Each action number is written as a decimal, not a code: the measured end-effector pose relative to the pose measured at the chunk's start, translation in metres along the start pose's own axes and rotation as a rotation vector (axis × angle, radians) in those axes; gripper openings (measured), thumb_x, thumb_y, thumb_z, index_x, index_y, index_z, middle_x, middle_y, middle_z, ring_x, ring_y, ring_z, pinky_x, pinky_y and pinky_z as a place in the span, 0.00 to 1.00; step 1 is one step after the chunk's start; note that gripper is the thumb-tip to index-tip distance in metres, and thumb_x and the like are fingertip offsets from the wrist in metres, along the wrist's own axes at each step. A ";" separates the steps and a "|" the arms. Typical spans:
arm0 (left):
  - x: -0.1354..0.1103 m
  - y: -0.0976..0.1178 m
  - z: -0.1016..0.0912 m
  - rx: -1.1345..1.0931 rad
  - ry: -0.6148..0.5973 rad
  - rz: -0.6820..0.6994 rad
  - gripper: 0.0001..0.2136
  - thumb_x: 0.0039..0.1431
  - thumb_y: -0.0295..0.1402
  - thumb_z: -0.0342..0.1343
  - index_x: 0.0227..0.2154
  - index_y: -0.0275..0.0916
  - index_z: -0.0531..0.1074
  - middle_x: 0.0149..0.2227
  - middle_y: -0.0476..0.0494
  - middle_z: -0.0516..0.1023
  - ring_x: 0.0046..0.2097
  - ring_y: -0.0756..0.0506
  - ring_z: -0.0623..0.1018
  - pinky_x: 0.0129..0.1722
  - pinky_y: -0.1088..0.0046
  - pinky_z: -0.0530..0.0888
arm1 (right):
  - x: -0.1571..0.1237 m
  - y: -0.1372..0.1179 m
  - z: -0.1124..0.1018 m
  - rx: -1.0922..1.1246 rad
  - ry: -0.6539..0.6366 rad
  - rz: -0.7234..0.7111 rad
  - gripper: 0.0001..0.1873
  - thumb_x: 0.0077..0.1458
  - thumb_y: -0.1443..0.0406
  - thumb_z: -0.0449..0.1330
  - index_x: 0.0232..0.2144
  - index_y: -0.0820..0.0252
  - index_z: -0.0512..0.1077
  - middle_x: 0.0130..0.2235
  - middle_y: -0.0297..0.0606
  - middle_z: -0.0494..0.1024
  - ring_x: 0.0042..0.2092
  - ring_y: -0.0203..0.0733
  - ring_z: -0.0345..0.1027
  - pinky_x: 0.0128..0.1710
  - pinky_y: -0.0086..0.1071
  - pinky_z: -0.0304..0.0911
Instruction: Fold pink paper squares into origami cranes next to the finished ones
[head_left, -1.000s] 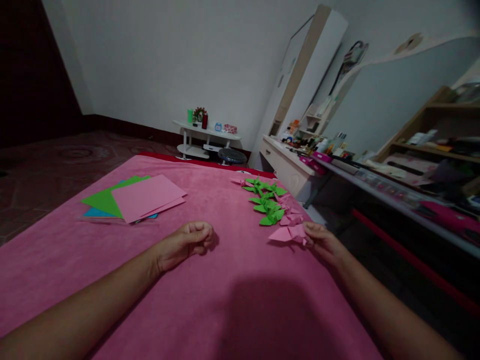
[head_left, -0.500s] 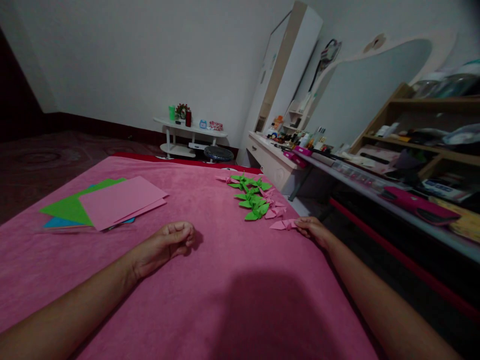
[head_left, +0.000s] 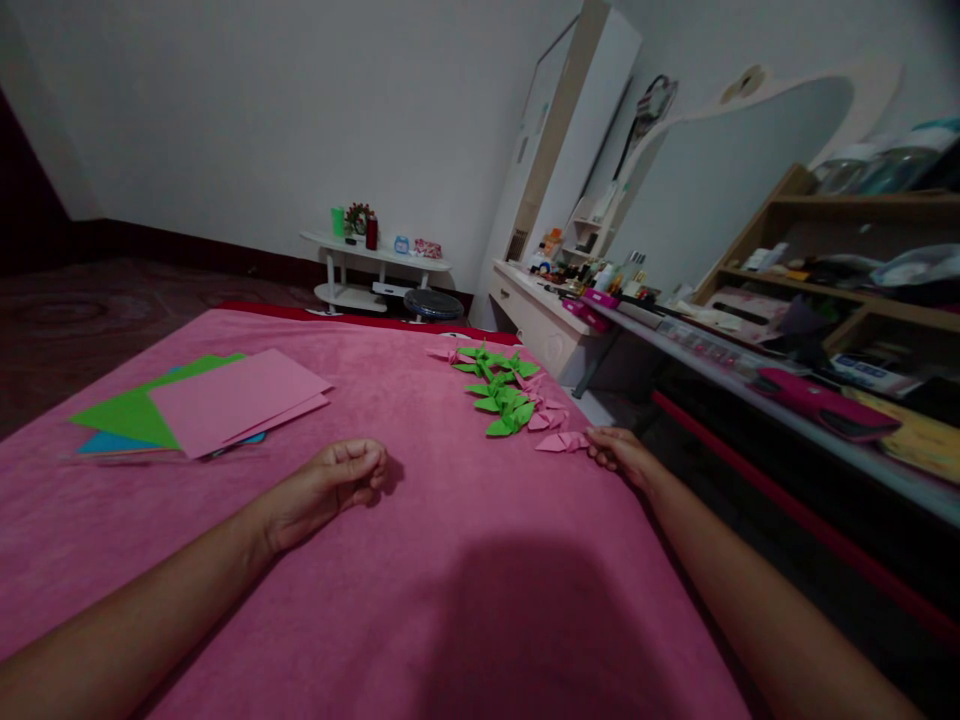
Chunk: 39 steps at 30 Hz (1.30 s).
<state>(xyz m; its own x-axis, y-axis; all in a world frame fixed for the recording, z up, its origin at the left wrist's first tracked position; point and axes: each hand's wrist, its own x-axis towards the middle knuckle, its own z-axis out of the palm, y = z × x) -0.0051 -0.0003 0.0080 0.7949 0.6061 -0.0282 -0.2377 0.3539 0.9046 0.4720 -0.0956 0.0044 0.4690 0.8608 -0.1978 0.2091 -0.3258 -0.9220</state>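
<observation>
My left hand [head_left: 330, 482] rests on the pink cloth [head_left: 465, 560] with its fingers curled into a loose fist and nothing visible in it. My right hand [head_left: 619, 455] lies at the cloth's right edge, fingertips pinched on the end of a pink folded paper figure [head_left: 561, 441]. That figure lies flat at the near end of a row of green folded figures [head_left: 501, 392] and pink ones [head_left: 547, 417]. A stack of flat sheets, pink [head_left: 232, 398] on top of green [head_left: 127, 412] and blue, lies to the left of my left hand.
The cloth-covered surface drops off at the right. Beyond that edge stand a long cluttered desk [head_left: 720, 355] and wooden shelves [head_left: 862, 260]. A small white table [head_left: 375, 262] and a round stool [head_left: 433, 303] stand by the far wall.
My right hand has brought the pink folded figure down flat onto the cloth at the near end of the row. My left hand stays curled in place. The view has shifted right.
</observation>
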 end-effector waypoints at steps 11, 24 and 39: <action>-0.001 -0.002 0.001 -0.009 0.019 0.035 0.11 0.58 0.35 0.54 0.24 0.34 0.65 0.25 0.47 0.64 0.31 0.51 0.68 0.25 0.80 0.61 | -0.040 -0.039 0.016 0.005 -0.162 -0.004 0.18 0.41 0.56 0.66 0.18 0.64 0.65 0.15 0.30 0.63 0.16 0.26 0.51 0.14 0.23 0.42; 0.043 0.013 0.003 -0.019 0.254 -0.121 0.26 0.51 0.54 0.51 0.44 0.37 0.68 0.45 0.38 0.72 0.32 0.48 0.76 0.21 0.77 0.68 | -0.040 -0.151 0.171 0.099 -0.633 -0.225 0.16 0.44 0.58 0.66 0.22 0.63 0.66 0.18 0.29 0.67 0.15 0.24 0.51 0.14 0.20 0.43; 0.053 0.020 -0.017 -0.076 0.173 -0.053 0.10 0.49 0.34 0.62 0.25 0.30 0.72 0.19 0.47 0.66 0.19 0.57 0.62 0.16 0.84 0.51 | -0.023 -0.126 0.213 0.326 -0.557 -0.089 0.13 0.43 0.63 0.66 0.23 0.65 0.66 0.19 0.30 0.67 0.17 0.24 0.55 0.14 0.17 0.47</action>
<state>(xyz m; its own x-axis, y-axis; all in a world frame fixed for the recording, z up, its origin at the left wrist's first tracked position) 0.0222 0.0512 0.0173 0.7011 0.6963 -0.1538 -0.2450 0.4377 0.8651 0.2524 0.0090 0.0538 -0.0712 0.9815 -0.1778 -0.0852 -0.1836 -0.9793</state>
